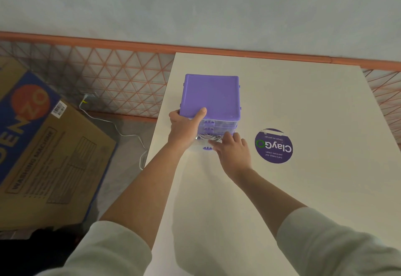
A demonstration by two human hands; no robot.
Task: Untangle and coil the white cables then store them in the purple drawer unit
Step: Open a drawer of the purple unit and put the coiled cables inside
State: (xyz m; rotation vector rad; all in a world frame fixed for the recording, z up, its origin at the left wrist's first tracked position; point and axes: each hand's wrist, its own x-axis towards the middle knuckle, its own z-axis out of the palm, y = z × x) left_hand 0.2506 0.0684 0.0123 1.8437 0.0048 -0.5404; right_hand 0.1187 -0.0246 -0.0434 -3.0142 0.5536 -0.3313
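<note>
Room: grey wall across the upper frame, orange skirting and orange triangle-mesh fence below it; large cardboard box (pixel 43 152) at left, a loose white cord (pixel 121 133) on the floor beside it.
Worktop (pixel 303 188): pale, filling centre and right; round purple sticker (pixel 273 146) right of centre.
Purple drawer unit (pixel 212 97): centre frame, upright on the worktop, bottom drawer (pixel 206 147) pulled out toward the viewer.
White cables (pixel 208 138): coiled in the pulled-out drawer, between both hands.
Left hand (pixel 184 128): grips the unit's near-left corner, thumb on its lid.
Right hand (pixel 232 149): fingers curled onto the cables at the drawer's right side.
</note>
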